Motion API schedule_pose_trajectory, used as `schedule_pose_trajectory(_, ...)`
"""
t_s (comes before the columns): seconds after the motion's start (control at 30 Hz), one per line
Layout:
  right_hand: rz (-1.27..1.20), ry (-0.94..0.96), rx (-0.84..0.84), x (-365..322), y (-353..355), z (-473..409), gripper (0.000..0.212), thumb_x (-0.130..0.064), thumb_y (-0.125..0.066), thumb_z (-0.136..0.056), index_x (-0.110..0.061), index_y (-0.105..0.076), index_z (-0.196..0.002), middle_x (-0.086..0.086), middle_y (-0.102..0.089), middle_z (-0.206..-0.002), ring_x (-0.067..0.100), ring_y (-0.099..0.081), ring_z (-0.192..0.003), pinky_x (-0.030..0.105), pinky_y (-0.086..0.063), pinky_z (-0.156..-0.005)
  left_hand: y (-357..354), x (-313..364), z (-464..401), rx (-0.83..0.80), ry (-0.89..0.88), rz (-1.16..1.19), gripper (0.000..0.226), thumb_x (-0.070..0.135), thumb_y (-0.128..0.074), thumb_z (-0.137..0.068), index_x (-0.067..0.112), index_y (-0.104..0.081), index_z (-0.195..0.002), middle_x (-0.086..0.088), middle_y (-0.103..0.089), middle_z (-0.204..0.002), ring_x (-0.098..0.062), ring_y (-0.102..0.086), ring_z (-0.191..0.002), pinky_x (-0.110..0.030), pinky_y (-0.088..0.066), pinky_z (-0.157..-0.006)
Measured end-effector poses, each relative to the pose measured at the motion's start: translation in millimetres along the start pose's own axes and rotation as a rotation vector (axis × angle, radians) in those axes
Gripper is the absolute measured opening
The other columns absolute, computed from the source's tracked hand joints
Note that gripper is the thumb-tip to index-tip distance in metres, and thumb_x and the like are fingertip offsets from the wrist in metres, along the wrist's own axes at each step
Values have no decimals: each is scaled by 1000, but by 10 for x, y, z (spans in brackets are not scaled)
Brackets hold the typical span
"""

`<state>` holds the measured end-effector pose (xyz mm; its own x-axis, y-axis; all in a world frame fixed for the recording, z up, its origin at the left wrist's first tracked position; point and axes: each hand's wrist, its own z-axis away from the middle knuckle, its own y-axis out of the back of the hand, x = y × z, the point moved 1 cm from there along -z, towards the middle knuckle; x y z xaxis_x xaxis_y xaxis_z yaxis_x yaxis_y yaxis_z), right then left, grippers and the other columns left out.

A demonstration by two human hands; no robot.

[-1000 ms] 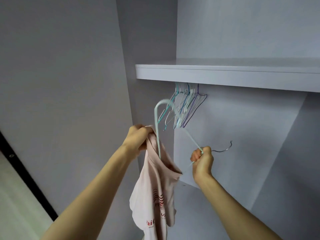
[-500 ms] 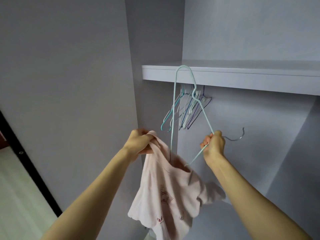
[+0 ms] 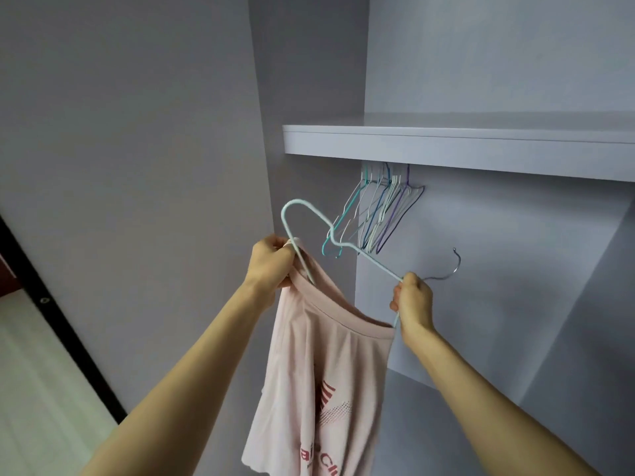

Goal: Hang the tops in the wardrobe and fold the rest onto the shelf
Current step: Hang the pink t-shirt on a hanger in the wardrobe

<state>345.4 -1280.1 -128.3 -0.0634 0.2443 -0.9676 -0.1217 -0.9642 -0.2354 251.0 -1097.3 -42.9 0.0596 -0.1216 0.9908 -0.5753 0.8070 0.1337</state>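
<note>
One thin wire hanger (image 3: 311, 219), soft pink top (image 3: 326, 379)

A home bedroom closet: a grey built-in wardrobe (image 3: 481, 269), its shelf (image 3: 446, 146) above bunched wire hangers (image 3: 378, 214).

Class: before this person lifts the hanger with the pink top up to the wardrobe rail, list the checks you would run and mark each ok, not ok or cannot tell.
1. Left hand grips the pink top at its opening: ok.
2. Right hand grips the pale blue hanger near its metal hook: ok.
3. Hanger fully seated inside the top: not ok; one shoulder loop sticks out above the fabric.
4. Hook free to catch the rail: ok.
5. Free rail space beside the empty hangers: cannot tell; the shelf hides the rail.
</note>
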Motion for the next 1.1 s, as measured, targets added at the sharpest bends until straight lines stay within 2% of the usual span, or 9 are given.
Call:
schedule_pose_trajectory(0.1,-141,-88,-23,-90,-93,-11,27,-11,-27,-88,-19,-26,-62,-9,-19,-38,10,-15,-35,18,-16,-40,11,17,6,24,-2,-11,14,13,-49,-90,9,-57,-81,-12,-59,-74,-24,-54,-64,-32,-46,-60)
schedule_pose_trajectory(0.2,-103,-123,-66,-84,-235,58,26,-16,-27,-89,-19,-25,-63,-7,-17,-40,10,-13,-36,20,-14,-42,-40,101,39,-38,-13,-33,15,15,-50,-92,12,-57,-79,-5,-55,-67,-18,-52,-54,-23,-44,-49)
schedule_pose_trajectory(0.4,-95,-140,-54,172,-303,181,29,-12,-29,-90,-18,-26,-63,-8,-22,-39,10,-17,-36,24,-18,-42,32,281,50,-70,-51,35,19,16,-50,-93,12,-57,-76,-6,-49,-64,-19,-43,-55,-26,-35,-52)
schedule_pose_trajectory(0.53,94,54,-32,202,-204,126,22,-15,-31,-83,-17,-27,-61,1,-28,-53,17,-23,-50,27,-21,-50,168,264,21,-27,-70,-16,22,7,-43,-91,10,-57,-75,0,-58,-51,-17,-47,-49,-25,-36,-53)
schedule_pose_trajectory(0.6,253,210,-24,81,-138,71,22,-19,-35,-83,-13,-34,-62,9,-39,-62,19,-34,-59,31,-27,-56,294,199,-30,55,-54,-36,20,1,-42,-87,7,-58,-78,-4,-58,-59,-17,-51,-53,-28,-44,-56)
schedule_pose_trajectory(0.73,516,472,5,-216,-9,-34,13,-1,-40,-91,-4,-46,-79,17,-51,-79,23,-44,-77,36,-29,-68,571,23,-142,218,-50,-139,28,-8,-40,-78,9,-61,-71,-11,-60,-69,-22,-62,-57,-33,-59,-54)
schedule_pose_trajectory(0.8,586,522,3,-326,-14,-52,9,-2,-41,-90,-4,-45,-82,15,-50,-79,26,-45,-76,33,-21,-62,621,-70,-170,247,-37,-247,30,-7,-44,-77,13,-63,-66,-9,-62,-69,-19,-64,-49,-31,-58,-50)
schedule_pose_trajectory(0.87,668,553,-12,-395,-28,-60,7,-4,-41,-90,-4,-44,-84,14,-49,-78,28,-43,-74,30,-19,-60,644,-164,-202,253,-5,-348,32,-6,-49,-78,18,-65,-63,-4,-62,-65,-16,-62,-41,-33,-60,-58)
schedule_pose_trajectory(1.1,786,606,-86,-545,-38,-43,8,-9,-38,-92,-4,-41,-87,16,-52,-82,31,-45,-75,35,-34,-66,561,-251,-189,132,-34,-702,30,-1,-45,-77,20,-66,-81,-5,-65,-64,-26,-67,-64,-31,-55,-76)
